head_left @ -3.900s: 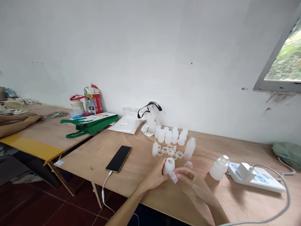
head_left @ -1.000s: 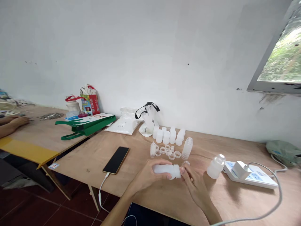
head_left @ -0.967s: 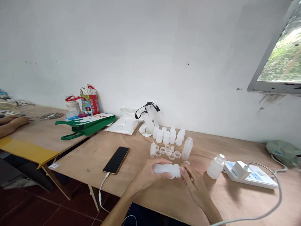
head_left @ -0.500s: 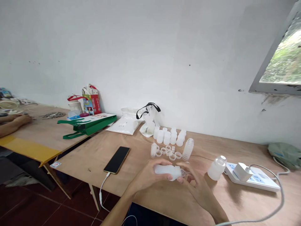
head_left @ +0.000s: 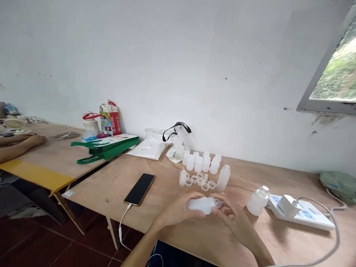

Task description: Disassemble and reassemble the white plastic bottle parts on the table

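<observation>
My left hand (head_left: 179,210) is closed round the body of a frosted white baby bottle (head_left: 201,205), which lies sideways above the table. At its right end, my right hand (head_left: 229,211) grips the clear nipple (head_left: 218,203) between thumb and fingers. Just beyond my hands are several loose translucent collar rings (head_left: 205,186), a short stack of rings (head_left: 183,178) and a tall stack of clear caps (head_left: 223,178). Several frosted bottles (head_left: 198,164) stand behind them. To the right is an upright bottle with a clear cap (head_left: 258,200).
A phone (head_left: 139,189) on a cable lies left of my hands. A power strip (head_left: 302,213) with a charger (head_left: 289,205) sits at the right. White packages (head_left: 149,144) and a green bag (head_left: 107,148) lie farther left. Another person's hands (head_left: 35,141) rest on the neighbouring table.
The view has shifted slightly. My hands still hold the bottle and nipple, a little farther right in the picture. The nipple is more covered by my right fingers.
</observation>
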Tool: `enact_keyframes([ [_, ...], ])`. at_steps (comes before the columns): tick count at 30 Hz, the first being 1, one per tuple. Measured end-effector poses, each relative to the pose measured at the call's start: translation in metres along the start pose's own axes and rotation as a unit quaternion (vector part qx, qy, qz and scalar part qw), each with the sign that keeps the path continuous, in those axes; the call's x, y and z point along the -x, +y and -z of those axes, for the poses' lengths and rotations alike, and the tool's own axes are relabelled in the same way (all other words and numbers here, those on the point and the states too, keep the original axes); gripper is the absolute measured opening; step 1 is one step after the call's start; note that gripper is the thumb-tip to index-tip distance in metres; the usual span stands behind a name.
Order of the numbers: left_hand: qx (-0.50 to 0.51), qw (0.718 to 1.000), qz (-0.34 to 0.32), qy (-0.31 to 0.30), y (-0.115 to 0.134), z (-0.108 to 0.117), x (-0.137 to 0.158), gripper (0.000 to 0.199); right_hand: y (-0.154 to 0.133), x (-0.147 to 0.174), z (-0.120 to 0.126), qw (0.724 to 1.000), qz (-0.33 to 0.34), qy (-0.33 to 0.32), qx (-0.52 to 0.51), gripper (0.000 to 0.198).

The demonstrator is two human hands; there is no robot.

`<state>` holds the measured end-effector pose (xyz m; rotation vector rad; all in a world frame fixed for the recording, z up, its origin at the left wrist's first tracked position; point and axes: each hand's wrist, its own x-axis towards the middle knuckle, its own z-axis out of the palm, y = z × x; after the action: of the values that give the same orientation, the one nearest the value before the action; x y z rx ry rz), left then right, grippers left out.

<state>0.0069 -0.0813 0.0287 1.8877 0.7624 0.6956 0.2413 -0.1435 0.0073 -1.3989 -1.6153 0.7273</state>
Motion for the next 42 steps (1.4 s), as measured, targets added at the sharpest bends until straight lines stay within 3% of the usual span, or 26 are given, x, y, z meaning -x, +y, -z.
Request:
enact_keyframes([
  [6, 0.006, 0.999, -0.001, 0.045, -0.015, 0.005, -0.009, 0.051, 0.006, -0.008, -0.001, 0.999, 0.028, -0.001, 0.022, 0.047],
  [9, -0.004, 0.996, 0.019, 0.082, -0.024, 0.01, -0.011, 0.046, 0.017, -0.013, 0.004, 0.995, 0.02, 0.064, 0.069, 0.041],
  [13, -0.019, 0.992, 0.043, 0.117, -0.03, 0.016, -0.011, 0.052, 0.032, -0.017, 0.014, 0.969, -0.003, 0.156, 0.194, 0.039],
  [20, -0.03, 0.99, 0.037, 0.134, -0.028, 0.017, -0.011, 0.05, 0.046, -0.014, 0.011, 0.958, -0.072, 0.042, 0.273, 0.044],
  [24, -0.027, 0.991, 0.028, 0.131, -0.027, 0.019, -0.009, 0.051, 0.048, -0.017, 0.008, 0.975, -0.081, 0.008, 0.205, 0.032],
  [27, -0.028, 0.991, 0.027, 0.126, -0.02, 0.023, -0.005, 0.051, 0.041, -0.019, 0.015, 0.997, -0.052, 0.043, 0.043, 0.039],
  [32, -0.042, 0.993, -0.006, 0.111, -0.012, 0.022, -0.001, 0.048, 0.023, -0.016, 0.021, 0.981, -0.008, 0.093, -0.167, 0.048],
  [38, -0.102, 0.989, -0.061, 0.087, -0.016, 0.011, -0.003, 0.052, 0.013, -0.012, -0.002, 0.976, -0.026, -0.015, -0.215, 0.046],
  [42, -0.12, 0.985, -0.087, 0.088, -0.017, 0.012, -0.002, 0.052, 0.011, -0.011, -0.008, 0.975, -0.031, -0.02, -0.218, 0.041],
])
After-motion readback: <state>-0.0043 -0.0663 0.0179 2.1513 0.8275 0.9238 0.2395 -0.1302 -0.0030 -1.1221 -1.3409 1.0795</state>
